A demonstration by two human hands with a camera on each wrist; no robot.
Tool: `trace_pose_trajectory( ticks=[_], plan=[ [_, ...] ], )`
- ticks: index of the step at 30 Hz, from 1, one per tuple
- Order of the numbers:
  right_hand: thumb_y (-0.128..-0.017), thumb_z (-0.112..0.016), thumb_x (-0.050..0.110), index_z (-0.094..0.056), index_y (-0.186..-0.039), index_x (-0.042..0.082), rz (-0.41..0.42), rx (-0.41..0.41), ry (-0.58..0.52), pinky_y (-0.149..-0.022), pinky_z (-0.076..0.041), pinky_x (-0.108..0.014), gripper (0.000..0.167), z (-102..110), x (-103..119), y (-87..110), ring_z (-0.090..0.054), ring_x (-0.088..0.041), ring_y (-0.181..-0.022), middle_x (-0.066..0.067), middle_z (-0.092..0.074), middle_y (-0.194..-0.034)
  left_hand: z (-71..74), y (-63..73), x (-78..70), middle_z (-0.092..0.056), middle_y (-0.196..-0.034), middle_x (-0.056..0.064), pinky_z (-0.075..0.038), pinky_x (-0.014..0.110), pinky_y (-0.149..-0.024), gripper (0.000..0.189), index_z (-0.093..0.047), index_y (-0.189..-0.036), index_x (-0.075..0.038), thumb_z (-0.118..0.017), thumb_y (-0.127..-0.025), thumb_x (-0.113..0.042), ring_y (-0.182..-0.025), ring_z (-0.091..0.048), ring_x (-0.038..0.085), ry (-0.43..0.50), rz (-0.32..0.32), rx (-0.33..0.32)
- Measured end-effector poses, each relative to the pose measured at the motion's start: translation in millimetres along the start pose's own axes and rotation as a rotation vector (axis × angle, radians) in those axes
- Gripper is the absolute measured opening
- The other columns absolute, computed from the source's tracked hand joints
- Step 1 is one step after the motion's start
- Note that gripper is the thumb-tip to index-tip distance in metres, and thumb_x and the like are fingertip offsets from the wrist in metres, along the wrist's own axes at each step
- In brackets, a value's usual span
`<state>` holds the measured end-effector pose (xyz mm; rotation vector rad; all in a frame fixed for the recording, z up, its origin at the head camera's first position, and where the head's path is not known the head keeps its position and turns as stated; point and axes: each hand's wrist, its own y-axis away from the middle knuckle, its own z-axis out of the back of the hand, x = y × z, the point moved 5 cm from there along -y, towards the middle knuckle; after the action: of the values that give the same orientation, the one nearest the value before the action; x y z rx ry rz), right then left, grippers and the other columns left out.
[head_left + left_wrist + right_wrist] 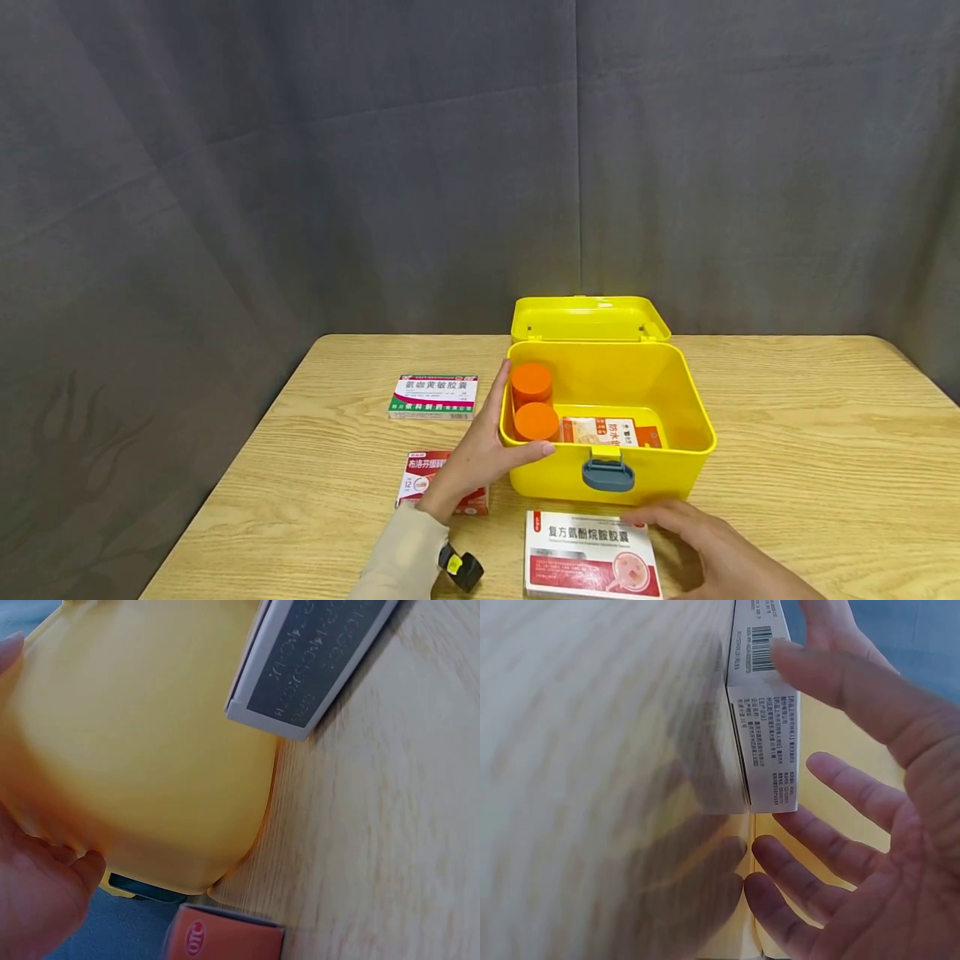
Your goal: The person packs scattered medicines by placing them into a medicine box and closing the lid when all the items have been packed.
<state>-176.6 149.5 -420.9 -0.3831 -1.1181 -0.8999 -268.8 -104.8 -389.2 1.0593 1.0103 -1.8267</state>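
A yellow lidded box [615, 475] stands with its lid [592, 317] tipped back. Inside sit two orange-capped containers [532, 383] and a packet with white and red print [600, 431]. My left hand [480, 446] grips the box's left front corner, thumb along the front rim, fingers along the left side. In front lies a white and red medicine carton [588, 554] with Chinese print. My right hand [705, 542] is at its right end, index finger stretched towards the upper corner. In the right wrist view the thumb [832, 679] lies at the carton's barcode side and the other fingers spread apart.
Left of the yellow box lie a green and white medicine carton [433, 396] and a red carton [423, 475], partly hidden behind my left forearm. Everything stands on a wooden table [300, 467]; a grey curtain [450, 167] hangs behind it.
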Motion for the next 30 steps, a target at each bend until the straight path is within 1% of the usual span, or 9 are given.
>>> trace_pose_trajectory(
  ticks=[1,3,6,9,13,18,21,25,30],
  plan=[
    [-0.076,-0.084,0.032,-0.051,-0.136,0.020,0.001,0.005,-0.011,-0.100,-0.035,-0.057,0.069,0.0,-0.5,-0.1,-0.042,-0.032,-0.114,-0.006,-0.045,-0.133,0.0,0.0,-0.1,-0.016,-0.157,-0.013,-0.029,0.050,-0.109,0.109,0.000,-0.156,-0.033,-0.077,-0.079,-0.042,-0.137,-0.032,0.015,-0.001,0.000,0.000],
    [-0.076,-0.083,0.032,-0.052,-0.134,0.020,-0.002,0.010,-0.015,-0.099,-0.036,-0.056,0.067,0.5,-1.3,-0.5,-0.042,-0.033,-0.113,-0.007,-0.045,-0.132,0.1,-0.2,-0.3,-0.016,-0.157,-0.013,-0.029,0.050,-0.109,0.109,0.000,-0.156,-0.033,-0.077,-0.079,-0.042,-0.137,-0.031,0.014,0.000,-0.001,0.001],
    [-0.077,-0.083,0.031,-0.055,-0.130,0.022,0.017,0.007,0.020,-0.099,-0.040,-0.039,0.061,1.8,-1.8,-1.3,-0.042,-0.033,-0.112,-0.006,-0.046,-0.131,0.2,-0.3,-0.3,-0.017,-0.157,-0.013,-0.029,0.050,-0.109,0.109,0.000,-0.156,-0.033,-0.077,-0.079,-0.042,-0.137,-0.032,0.014,0.000,-0.002,0.001],
    [-0.077,-0.083,0.029,-0.056,-0.129,0.022,0.037,0.004,0.025,-0.099,-0.040,-0.039,0.059,2.0,-1.2,-1.5,-0.042,-0.033,-0.113,-0.007,-0.046,-0.131,0.1,-0.3,0.0,-0.017,-0.157,-0.014,-0.030,0.050,-0.109,0.108,-0.001,-0.156,-0.033,-0.077,-0.079,-0.041,-0.137,-0.032,0.014,0.001,-0.005,0.002],
    [-0.078,-0.083,0.028,-0.055,-0.132,0.018,0.022,0.006,-0.046,-0.097,-0.038,-0.057,0.061,1.1,-0.5,-0.1,-0.043,-0.034,-0.113,-0.010,-0.044,-0.135,-0.4,-0.2,-0.2,-0.019,-0.156,-0.014,-0.032,0.048,-0.108,0.108,-0.001,-0.156,-0.033,-0.077,-0.080,-0.040,-0.136,-0.034,0.013,0.011,-0.009,0.005],
    [-0.080,-0.081,0.024,-0.052,-0.135,0.015,-0.014,0.006,-0.168,-0.093,-0.048,-0.043,0.063,0.0,2.7,3.8,-0.048,-0.035,-0.110,-0.015,-0.041,-0.138,-0.8,-0.1,-1.3,-0.021,-0.155,-0.015,-0.033,0.046,-0.108,0.108,0.000,-0.156,-0.033,-0.077,-0.080,-0.039,-0.134,-0.035,0.012,0.019,-0.014,0.009],
    [-0.082,-0.079,0.020,-0.049,-0.137,0.015,-0.021,0.001,-0.223,-0.091,-0.050,-0.045,0.063,-0.6,5.0,6.3,-0.049,-0.036,-0.108,-0.017,-0.038,-0.141,-0.6,-0.7,-2.6,-0.021,-0.155,-0.013,-0.033,0.047,-0.108,0.108,0.000,-0.156,-0.033,-0.077,-0.080,-0.039,-0.134,-0.036,0.013,0.018,-0.024,0.012],
    [-0.084,-0.078,0.015,-0.048,-0.139,0.014,0.000,-0.009,-0.241,-0.093,-0.046,-0.052,0.063,-1.0,7.6,8.2,-0.049,-0.036,-0.109,-0.018,-0.037,-0.142,-0.5,-1.0,-3.2,-0.020,-0.156,-0.012,-0.032,0.047,-0.108,0.108,0.001,-0.156,-0.032,-0.077,-0.080,-0.039,-0.135,-0.035,0.014,0.014,-0.028,0.011],
    [-0.084,-0.077,0.011,-0.048,-0.138,0.012,-0.002,-0.011,-0.316,-0.093,-0.049,-0.044,0.061,-1.3,7.7,8.9,-0.053,-0.036,-0.108,-0.021,-0.033,-0.142,-0.9,-0.8,-2.4,-0.020,-0.156,-0.013,-0.032,0.047,-0.109,0.108,0.000,-0.156,-0.032,-0.077,-0.081,-0.038,-0.135,-0.035,0.013,0.022,-0.020,0.014]
  ],
)
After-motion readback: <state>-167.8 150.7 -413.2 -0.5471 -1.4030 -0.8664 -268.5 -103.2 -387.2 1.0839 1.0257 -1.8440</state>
